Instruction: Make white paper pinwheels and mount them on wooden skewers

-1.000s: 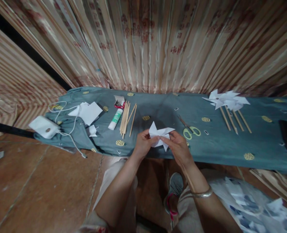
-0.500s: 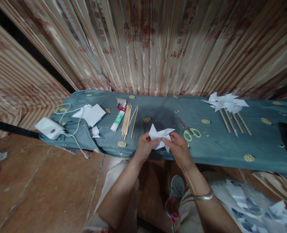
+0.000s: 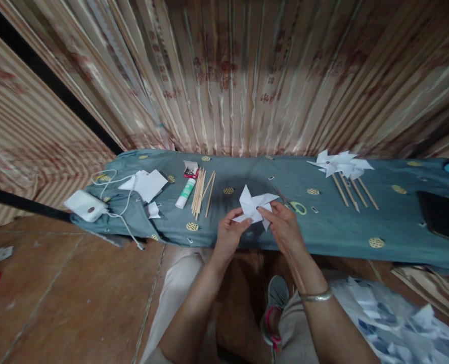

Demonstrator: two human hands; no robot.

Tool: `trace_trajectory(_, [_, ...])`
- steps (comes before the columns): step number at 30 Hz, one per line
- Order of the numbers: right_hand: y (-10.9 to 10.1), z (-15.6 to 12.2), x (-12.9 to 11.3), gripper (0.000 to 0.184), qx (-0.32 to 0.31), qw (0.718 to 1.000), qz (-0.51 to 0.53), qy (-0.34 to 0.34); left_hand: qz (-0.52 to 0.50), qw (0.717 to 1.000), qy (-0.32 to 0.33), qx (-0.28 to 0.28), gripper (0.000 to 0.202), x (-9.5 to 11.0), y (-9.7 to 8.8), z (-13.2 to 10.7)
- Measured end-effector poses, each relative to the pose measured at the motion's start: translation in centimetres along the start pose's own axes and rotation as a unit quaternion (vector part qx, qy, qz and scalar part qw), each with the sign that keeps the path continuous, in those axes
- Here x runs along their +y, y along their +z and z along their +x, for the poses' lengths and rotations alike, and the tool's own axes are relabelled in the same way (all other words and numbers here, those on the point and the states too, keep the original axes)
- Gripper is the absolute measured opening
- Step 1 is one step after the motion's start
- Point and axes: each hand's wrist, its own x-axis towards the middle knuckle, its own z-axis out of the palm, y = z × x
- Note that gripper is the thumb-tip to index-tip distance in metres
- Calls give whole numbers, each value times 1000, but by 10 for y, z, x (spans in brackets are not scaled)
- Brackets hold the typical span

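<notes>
Between my two hands is a white paper pinwheel, its pointed blades folded in towards the middle. My left hand pinches its lower left blade, thumb on top. On the right side, my right hand grips the paper with its thumb near the centre. Green-handled scissors lie just beyond my right hand, which partly covers them. Left of the pinwheel are several wooden sticks, a glue stick and a small open box of metal pins.
Finished pinwheels on sticks lie at the right, near a black phone. White paper squares, a paper scrap and a white power bank with a cable are at the left. A plastic bag of paper pieces stands below right.
The pinwheel has turned slightly, and my left thumb has slid from its centre to the lower left blade. The view has shifted a little to the right.
</notes>
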Motion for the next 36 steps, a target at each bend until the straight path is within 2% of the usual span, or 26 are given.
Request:
trace_trajectory(4, [3,1,-5,39,6,1000,7,-12,-9,1000,-9,16,40,1,0,-17])
trace_trajectory(11, [0,-1,-15,34,16,998,34,-42,33,999,-11,25,39,12,-20,-40])
trace_trajectory(15, [-12,0,-21,35,36,997,57,-43,70,997,5,16,35,10,-27,-30])
trace_trajectory(18, [-19,2,-23,36,41,997,63,-36,152,987,54,11,32,12,-35,-2])
trace_trajectory(20, [-22,3,-24,36,41,997,60,-34,255,958,127,41,28,17,-44,24])
trace_trajectory(24, [-26,3,-28,36,42,997,63,-31,329,926,165,88,27,30,-65,81])
trace_trajectory(27, [-28,3,-29,34,41,997,63,-34,404,891,179,104,26,36,-79,111])
trace_trajectory(30, [-30,4,-29,36,38,997,51,-35,484,848,191,100,23,36,-86,124])
trace_trajectory(36, [-32,4,-26,38,38,998,29,-29,608,761,216,61,28,33,-90,121])
